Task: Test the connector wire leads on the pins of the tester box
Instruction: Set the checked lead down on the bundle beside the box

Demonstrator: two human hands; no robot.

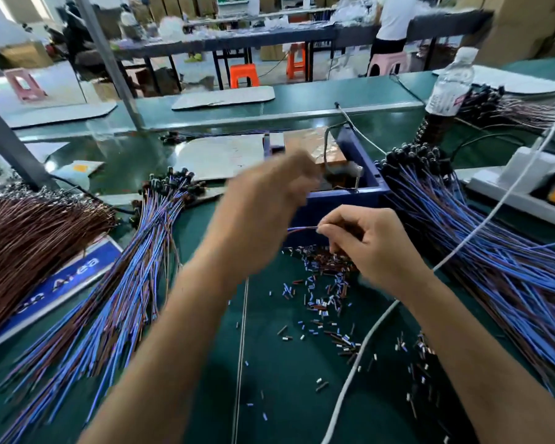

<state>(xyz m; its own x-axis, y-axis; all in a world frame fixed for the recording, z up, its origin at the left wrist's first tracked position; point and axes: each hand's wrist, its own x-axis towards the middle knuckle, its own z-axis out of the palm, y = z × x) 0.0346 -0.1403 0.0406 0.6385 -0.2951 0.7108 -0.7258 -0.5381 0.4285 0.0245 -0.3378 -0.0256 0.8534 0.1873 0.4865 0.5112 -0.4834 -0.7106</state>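
A blue tester box (362, 174) stands at the middle of the green table, with a wire and metal pins inside near its front wall. My right hand (369, 245) pinches the end of a thin blue and brown wire lead (302, 228) just in front of the box. My left hand (269, 200) is blurred with motion over the box's left front corner, fingers curled; the lead runs toward it, and what it holds is hidden. A pile of blue and brown wire leads (125, 283) lies at the left, another pile (494, 245) at the right.
Cut insulation bits (324, 299) litter the table in front of the box. A white cable (366, 338) crosses the right side. A brown wire bundle (29, 238) lies far left, a water bottle (449, 84) and white power strip (526, 181) at the right.
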